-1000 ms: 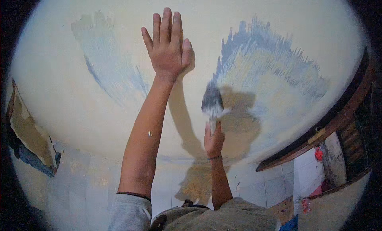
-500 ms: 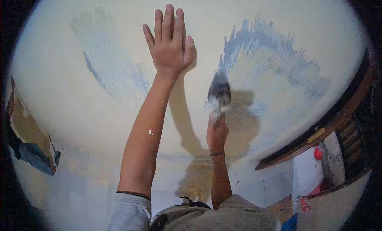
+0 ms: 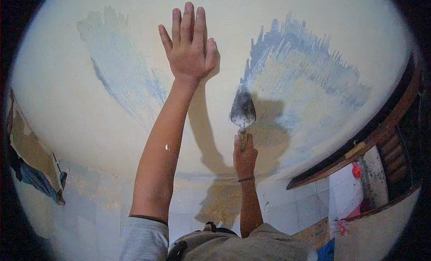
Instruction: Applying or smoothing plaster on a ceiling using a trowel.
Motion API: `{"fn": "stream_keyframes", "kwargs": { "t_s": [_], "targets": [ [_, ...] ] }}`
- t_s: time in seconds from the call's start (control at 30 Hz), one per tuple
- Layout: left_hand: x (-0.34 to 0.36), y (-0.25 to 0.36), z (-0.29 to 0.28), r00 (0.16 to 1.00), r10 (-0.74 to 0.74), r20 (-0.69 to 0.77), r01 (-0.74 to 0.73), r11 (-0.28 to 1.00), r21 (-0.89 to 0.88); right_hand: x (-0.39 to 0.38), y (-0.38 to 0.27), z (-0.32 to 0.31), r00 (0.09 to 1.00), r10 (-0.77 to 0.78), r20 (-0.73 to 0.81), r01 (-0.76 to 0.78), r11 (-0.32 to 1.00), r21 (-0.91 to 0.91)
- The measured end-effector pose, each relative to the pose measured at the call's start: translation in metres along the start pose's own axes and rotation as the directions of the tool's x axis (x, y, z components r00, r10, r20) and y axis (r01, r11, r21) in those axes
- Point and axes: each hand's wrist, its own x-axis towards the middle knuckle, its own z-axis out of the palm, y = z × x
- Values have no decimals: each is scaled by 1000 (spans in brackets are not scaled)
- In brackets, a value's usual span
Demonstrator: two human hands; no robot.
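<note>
A cream-coloured wall fills most of the view. My left hand lies flat on it, fingers stretched upward and held near one another, with nothing in them. Lower and to the right, my right hand is closed around the handle of a pointed trowel. Its metal blade points up, the tip at the lower left edge of a large scraped patch with ragged blue-grey streaks. A second, paler scraped patch lies left of my left hand. My arms cast shadows on the wall.
A dark wooden frame curves along the right side. Beyond it are a red item and a stained white panel. Pale tiles show below. Blue cloth hangs at the far left. A cardboard piece lies at the lower right.
The trowel and my right hand have shifted slightly down and left; the blade, blurred before, is now sharp. My left hand stays flat on the wall.
</note>
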Motion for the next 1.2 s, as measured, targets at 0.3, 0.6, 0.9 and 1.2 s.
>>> {"fn": "stream_keyframes", "kwargs": {
  "t_s": [0.3,0.6,0.9,1.2],
  "targets": [
    [0,-2,-1,1000,4,-17,-4,1000,-11,1,-7,0,998,45,36,-45,999,-10],
    [1,2,-12,1000,26,11,-25,994,-105,-5,-14,-8,999,36,19,-36,999,17],
    [-159,113,-84,678,-504,536,735,468,-490,3,-7,-19,996,58,66,-64,994,91],
    [-177,135,-62,354,-363,862,920,-31,-390,43,-16,-46,948,-267,170,260,963,67]
  ]
}}
